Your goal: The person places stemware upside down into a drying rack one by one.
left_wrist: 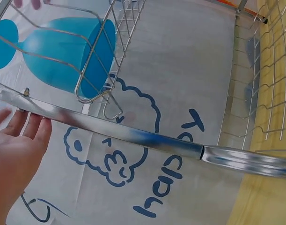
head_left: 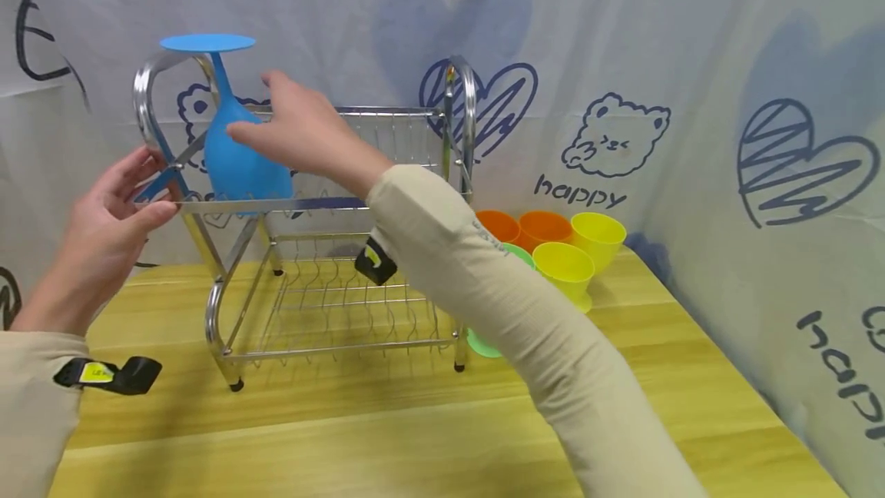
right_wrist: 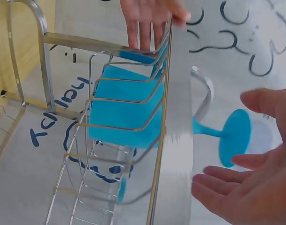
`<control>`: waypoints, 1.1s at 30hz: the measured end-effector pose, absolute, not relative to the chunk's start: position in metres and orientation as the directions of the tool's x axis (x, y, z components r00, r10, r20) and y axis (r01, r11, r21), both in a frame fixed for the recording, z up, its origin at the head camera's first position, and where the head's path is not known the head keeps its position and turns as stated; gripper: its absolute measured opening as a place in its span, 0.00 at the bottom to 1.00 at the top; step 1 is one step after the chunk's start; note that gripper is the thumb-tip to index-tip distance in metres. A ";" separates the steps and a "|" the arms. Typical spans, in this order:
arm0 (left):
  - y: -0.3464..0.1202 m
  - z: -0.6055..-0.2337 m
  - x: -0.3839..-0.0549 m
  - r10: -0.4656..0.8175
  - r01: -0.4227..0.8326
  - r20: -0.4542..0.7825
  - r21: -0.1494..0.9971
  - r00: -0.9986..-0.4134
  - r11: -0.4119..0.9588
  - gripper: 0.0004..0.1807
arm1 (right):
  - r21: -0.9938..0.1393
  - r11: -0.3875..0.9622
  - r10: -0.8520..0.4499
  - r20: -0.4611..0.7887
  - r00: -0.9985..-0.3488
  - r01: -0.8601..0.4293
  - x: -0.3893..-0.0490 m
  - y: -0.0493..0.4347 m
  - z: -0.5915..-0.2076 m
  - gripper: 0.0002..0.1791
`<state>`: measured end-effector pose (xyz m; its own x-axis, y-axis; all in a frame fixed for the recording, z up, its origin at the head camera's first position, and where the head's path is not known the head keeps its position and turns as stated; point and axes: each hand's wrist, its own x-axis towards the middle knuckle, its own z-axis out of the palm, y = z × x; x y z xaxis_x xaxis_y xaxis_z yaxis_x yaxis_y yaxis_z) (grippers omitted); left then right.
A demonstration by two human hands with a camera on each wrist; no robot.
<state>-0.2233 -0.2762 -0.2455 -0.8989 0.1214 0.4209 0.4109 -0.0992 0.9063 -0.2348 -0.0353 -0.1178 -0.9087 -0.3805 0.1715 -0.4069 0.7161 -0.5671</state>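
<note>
A blue plastic goblet stands upside down in the upper tier of a two-tier metal dish rack, its round foot at the top. My left hand holds the rack's upper left corner, thumb at the front rail and fingers behind the side bar. My right hand is beside the goblet's bowl and stem, fingers loosely extended. In the right wrist view, a gap shows between the right hand and the goblet's stem; the thumb and fingers are spread apart.
Right of the rack, orange cups, yellow cups and a green cup stand on the wooden table, partly behind my right sleeve. A printed white cloth hangs behind. The rack's lower tier has wire slots.
</note>
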 end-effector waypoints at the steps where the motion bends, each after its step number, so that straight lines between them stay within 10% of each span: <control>1: -0.276 -0.246 -0.222 0.111 0.410 0.418 0.908 -0.902 -0.088 0.39 | -0.566 0.704 -0.387 0.202 -0.900 -0.429 -0.231 -0.031 -0.118 0.41; 22: -0.250 -0.263 -0.166 -0.042 0.432 0.498 0.788 -0.866 0.438 0.43 | -0.374 0.374 -0.521 0.672 -0.525 -0.849 -0.146 0.088 -0.169 0.26; 33: -0.243 -0.267 -0.145 0.008 0.399 0.433 0.823 -0.901 0.404 0.44 | -0.470 0.566 -0.349 0.608 -0.713 -0.678 -0.144 0.167 -0.208 0.27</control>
